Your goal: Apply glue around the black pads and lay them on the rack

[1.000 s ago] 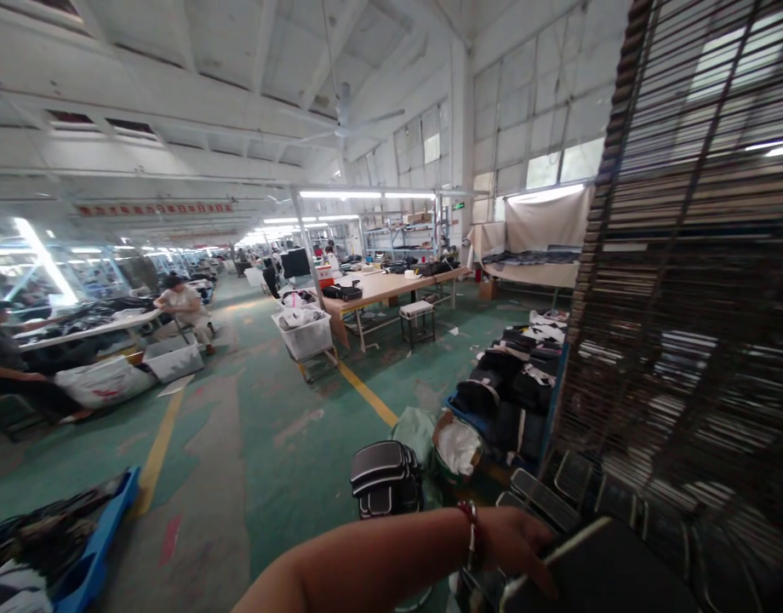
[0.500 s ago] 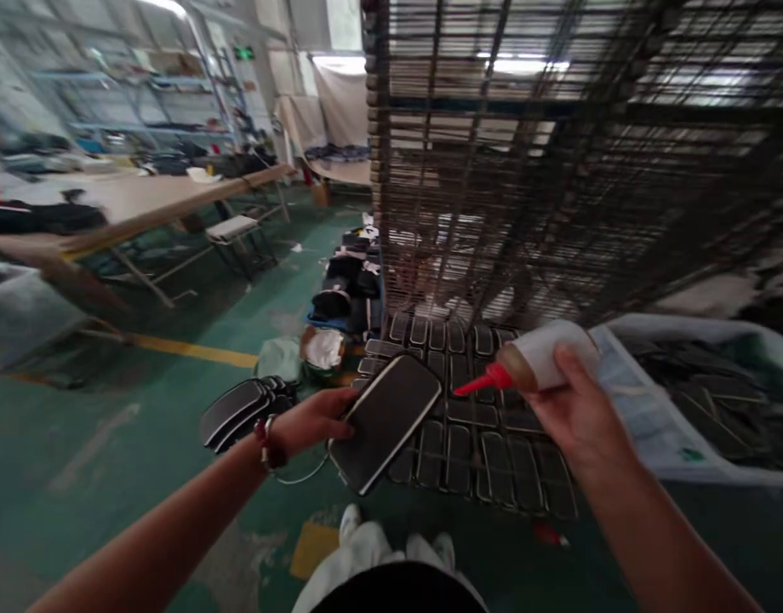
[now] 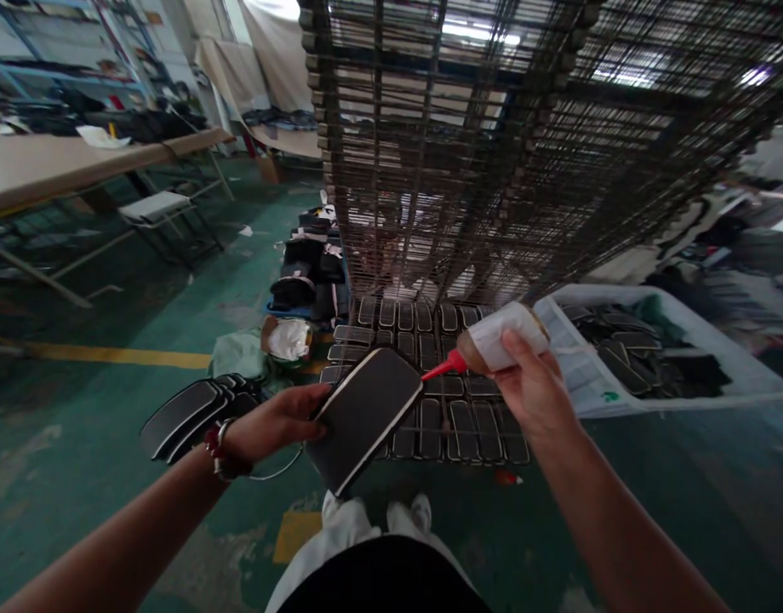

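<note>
A dark rounded panel with a pale edge [image 3: 369, 413] is pinched at its left side by my left hand [image 3: 282, 424], thumb on top. My right hand [image 3: 528, 379] is wrapped round a glue bottle [image 3: 501, 336], tilted down to the left. Its red nozzle [image 3: 443, 366] meets the panel's right edge near the upper corner; whether glue is flowing I cannot tell. Below and behind, rows of similar dark panels [image 3: 430, 426] lie on a wire rack. Left of my left hand is an overlapping pile of the same panels [image 3: 193, 413].
A tall stack of wire racks [image 3: 442, 170] rises ahead. To the right stands a white bin [image 3: 561, 340] holding dark pieces. Black bundles [image 3: 295, 285], a green bag [image 3: 238, 353] and an open container [image 3: 289, 339] sit on the floor. A table [image 3: 136, 157] and stool [image 3: 155, 207] are at left.
The bottle's red nozzle has come left and down onto the panel's edge; before, it was a little apart. The view has tilted down and turned right.
</note>
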Demonstrator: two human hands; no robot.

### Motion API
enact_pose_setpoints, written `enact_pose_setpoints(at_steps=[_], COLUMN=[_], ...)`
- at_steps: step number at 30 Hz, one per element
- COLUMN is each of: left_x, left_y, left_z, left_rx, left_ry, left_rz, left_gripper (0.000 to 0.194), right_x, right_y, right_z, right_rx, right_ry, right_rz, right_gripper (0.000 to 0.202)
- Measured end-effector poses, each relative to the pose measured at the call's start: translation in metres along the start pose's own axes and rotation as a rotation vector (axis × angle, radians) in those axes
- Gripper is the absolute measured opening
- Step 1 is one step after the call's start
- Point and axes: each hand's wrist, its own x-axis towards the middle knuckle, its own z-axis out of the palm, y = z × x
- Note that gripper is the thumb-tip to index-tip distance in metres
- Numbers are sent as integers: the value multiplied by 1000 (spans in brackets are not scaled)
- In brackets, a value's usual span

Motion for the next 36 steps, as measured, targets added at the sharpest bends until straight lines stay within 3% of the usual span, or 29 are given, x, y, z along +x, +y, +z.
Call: enact_pose_setpoints(at_steps=[3,8,11,22,27,36], left_x=[3,19,26,31,37,45], left_y=[-2,-4,-5,-4,-6,-12], left_z=[-5,-27,-36,-33,-36,-23], left_rx=[183,586,705,774,729,653], left_ry=[-80,-433,-530,-468,-432,-427], left_rz=[89,210,246,236,225,208], left_gripper=[71,58,48,46,47,41], right_x=[-7,-11,-10,-12,-14,-10], right_y=[2,6,6,8,12,16], right_z=[-2,-4,-5,-9,-11,-11], right_rx=[46,133,145,69,89,85], right_ry=[49,133,158,107,148,248], right_rz=[54,65,57,50,114,56], right_gripper=[41,39,38,34,38,38])
